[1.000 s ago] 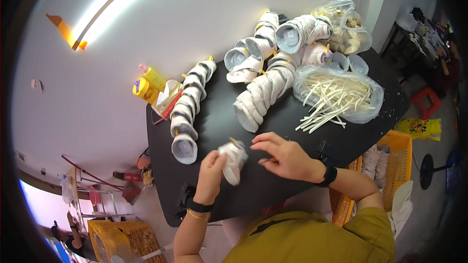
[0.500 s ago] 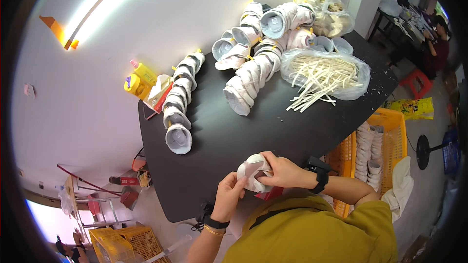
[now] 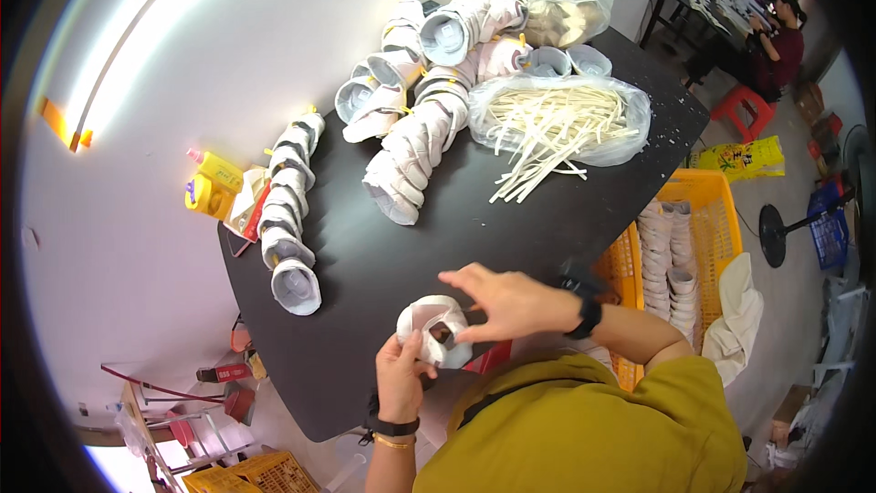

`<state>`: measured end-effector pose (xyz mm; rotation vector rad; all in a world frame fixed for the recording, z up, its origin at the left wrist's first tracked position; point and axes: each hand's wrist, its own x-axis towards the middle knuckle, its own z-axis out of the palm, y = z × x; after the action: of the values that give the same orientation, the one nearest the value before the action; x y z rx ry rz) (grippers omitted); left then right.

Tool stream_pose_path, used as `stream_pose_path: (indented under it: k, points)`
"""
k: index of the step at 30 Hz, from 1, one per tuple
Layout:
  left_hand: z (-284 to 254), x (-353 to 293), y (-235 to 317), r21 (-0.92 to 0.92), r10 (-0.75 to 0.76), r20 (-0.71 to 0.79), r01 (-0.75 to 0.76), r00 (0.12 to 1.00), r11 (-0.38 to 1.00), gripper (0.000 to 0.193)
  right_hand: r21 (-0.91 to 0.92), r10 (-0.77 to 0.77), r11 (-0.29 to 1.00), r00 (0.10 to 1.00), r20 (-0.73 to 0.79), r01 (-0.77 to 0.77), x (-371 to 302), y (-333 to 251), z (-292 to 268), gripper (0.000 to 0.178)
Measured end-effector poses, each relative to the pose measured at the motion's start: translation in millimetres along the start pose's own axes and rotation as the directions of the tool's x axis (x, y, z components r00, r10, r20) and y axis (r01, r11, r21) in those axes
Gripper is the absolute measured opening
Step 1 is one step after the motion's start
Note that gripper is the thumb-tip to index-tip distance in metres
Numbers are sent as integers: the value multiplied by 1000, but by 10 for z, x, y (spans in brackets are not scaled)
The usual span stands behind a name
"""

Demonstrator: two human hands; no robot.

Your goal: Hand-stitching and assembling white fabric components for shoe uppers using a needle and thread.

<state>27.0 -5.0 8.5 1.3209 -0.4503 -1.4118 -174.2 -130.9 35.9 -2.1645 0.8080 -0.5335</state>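
Observation:
At the near edge of the table, my left hand (image 3: 401,376) grips a pale white and grey shoe upper (image 3: 420,312) by its left side, thumb on top. The upper's opening faces me. Over its right side, my right hand (image 3: 511,301) is spread, fingers stretched to the left above the table. The right thumb lies close to the upper's edge; whether it touches cannot be made out. On the dark table (image 3: 511,228), a clear plastic bag (image 3: 639,132) holds cream strips (image 3: 557,128), several spilling out toward me.
Nested shoe uppers (image 3: 290,187) form a row at left; more stacks (image 3: 415,155) lie mid-table. Behind them is a tied plastic bag (image 3: 561,14). Yellow bottles (image 3: 214,183) stand by the wall. A yellow crate (image 3: 716,219) with uppers is at right. A person (image 3: 783,50) sits farther back.
My right hand has let go of the shoe upper and opened, lifting off it. The upper, still in my left hand, has turned. The whole view has shifted, so the table appears farther left.

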Motion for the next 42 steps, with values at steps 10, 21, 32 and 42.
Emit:
stream_pose_path:
  k: [10,21,32,42]
  points:
    - [159,22,39,116,37,33,-41,999,992,21,-549,-114,831,940,-322,-87,271,1379,-755,4]
    - [192,-14,39,46,-52,20,51,998,998,21,-182,-71,983,975,-209,33,338,1213,-583,15]
    - [292,-32,36,45,-34,-13,35,999,998,18,445,-52,893,969,243,-64,26,139,-30,12]
    - [300,-117,35,160,-10,33,5,999,987,16,339,-19,939,970,240,-66,88,143,38,17]
